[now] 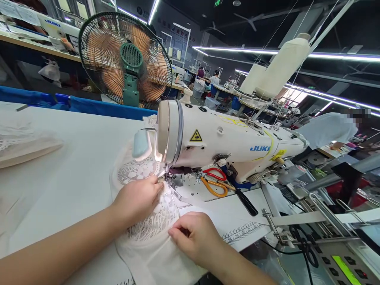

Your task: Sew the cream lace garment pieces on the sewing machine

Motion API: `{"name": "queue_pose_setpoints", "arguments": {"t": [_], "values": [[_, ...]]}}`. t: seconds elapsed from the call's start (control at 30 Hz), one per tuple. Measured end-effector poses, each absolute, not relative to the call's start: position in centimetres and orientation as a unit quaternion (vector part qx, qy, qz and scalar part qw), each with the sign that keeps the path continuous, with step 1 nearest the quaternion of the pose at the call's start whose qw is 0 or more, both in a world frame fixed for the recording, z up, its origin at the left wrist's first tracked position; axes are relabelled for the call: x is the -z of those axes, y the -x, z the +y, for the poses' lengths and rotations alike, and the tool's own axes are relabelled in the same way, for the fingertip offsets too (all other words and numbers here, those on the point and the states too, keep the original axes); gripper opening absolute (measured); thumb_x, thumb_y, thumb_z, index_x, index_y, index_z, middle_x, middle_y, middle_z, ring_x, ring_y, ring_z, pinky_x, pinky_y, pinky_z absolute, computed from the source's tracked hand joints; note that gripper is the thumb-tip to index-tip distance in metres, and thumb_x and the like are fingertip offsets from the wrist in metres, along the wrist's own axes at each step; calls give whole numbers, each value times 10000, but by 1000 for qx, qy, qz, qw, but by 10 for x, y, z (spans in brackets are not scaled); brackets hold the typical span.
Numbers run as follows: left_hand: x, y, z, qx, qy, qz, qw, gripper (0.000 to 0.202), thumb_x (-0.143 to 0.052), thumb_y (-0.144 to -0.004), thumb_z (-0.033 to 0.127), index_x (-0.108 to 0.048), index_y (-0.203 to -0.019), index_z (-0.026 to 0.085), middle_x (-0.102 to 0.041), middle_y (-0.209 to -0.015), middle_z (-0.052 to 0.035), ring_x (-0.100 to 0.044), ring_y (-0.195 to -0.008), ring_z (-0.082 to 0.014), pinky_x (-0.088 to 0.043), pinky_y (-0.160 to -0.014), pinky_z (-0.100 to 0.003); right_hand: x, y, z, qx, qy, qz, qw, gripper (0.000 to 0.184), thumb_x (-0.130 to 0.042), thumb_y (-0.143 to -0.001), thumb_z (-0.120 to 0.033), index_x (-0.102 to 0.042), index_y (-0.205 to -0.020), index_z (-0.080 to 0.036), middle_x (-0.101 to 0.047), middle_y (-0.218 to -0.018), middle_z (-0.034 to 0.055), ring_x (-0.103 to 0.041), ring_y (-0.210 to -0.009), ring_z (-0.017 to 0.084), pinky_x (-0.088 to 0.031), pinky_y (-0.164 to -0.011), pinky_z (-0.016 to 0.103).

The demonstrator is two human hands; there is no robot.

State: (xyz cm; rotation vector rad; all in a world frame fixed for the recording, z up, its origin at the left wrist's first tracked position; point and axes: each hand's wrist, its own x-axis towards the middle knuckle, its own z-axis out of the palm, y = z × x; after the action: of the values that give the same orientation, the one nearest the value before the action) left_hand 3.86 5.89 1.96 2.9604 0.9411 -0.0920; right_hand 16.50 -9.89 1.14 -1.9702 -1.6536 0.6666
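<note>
A white lace fabric piece (154, 221) lies on the sewing table under the needle area of a white JUKI sewing machine (225, 144). My left hand (138, 200) rests on the lace with its fingertips pressed together right beside the presser foot (170, 180). My right hand (194, 235) sits nearer to me, fingers curled and pinching the edge of the same fabric. The needle itself is hidden behind the machine head and my left fingers.
Red and orange scissors (215, 182) and a black-handled tool (245, 202) lie on the machine bed. A green fan (126, 59) stands at the back. Thread cones (282, 65) tower behind the machine. A control panel (341, 265) sits at lower right. Another person sits at right.
</note>
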Motion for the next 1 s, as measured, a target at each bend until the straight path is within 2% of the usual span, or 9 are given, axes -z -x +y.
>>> {"name": "queue_pose_setpoints", "arguments": {"t": [0.3,0.5,0.67,0.77,0.93,1.0], "values": [[-33,-43,56,64,-943,324,33,450,-328,-937,177,-711,-1173,183,-689,-1074,-145,-700,-832,-324,-460,-619,-389,-13,-169,-92,-250,722,-596,249,246,-653,-826,-242,-573,-604,-175,-637,-624,19,-534,-628,132,-362,-622,229],[-32,-45,61,80,-941,327,28,484,-310,-940,207,-705,-1218,186,-680,-1141,-152,-709,-893,-352,-490,-652,-412,-14,-170,-88,-245,724,-607,217,204,-675,-842,-228,-652,-653,-157,-694,-674,44,-565,-653,136,-380,-643,227],[-32,-45,70,68,-943,324,9,494,-318,-941,234,-692,-1261,195,-686,-1133,-142,-721,-877,-333,-460,-593,-374,-18,-170,-82,-246,734,-603,193,141,-679,-849,-199,-721,-729,-139,-739,-744,66,-622,-716,156,-406,-665,229],[-28,-44,81,42,-949,314,-9,483,-318,-934,213,-724,-1196,210,-696,-1122,-124,-723,-865,-312,-432,-570,-352,-21,-168,-77,-245,736,-604,184,112,-674,-850,-179,-754,-786,-134,-746,-767,66,-627,-718,155,-412,-659,229],[-18,-44,104,-11,-961,275,-39,380,-409,-883,189,-757,-1032,216,-710,-915,-104,-709,-790,-313,-414,-545,-352,-23,-167,-68,-234,733,-615,170,110,-666,-852,-176,-771,-826,-160,-737,-766,49,-634,-748,165,-430,-671,235],[-18,-42,107,-43,-964,257,-50,382,-389,-890,182,-752,-1005,204,-701,-901,-117,-699,-793,-321,-430,-549,-359,-22,-167,-66,-228,734,-620,158,110,-661,-860,-192,-767,-838,-174,-727,-769,42,-635,-760,167,-434,-676,239]]}}
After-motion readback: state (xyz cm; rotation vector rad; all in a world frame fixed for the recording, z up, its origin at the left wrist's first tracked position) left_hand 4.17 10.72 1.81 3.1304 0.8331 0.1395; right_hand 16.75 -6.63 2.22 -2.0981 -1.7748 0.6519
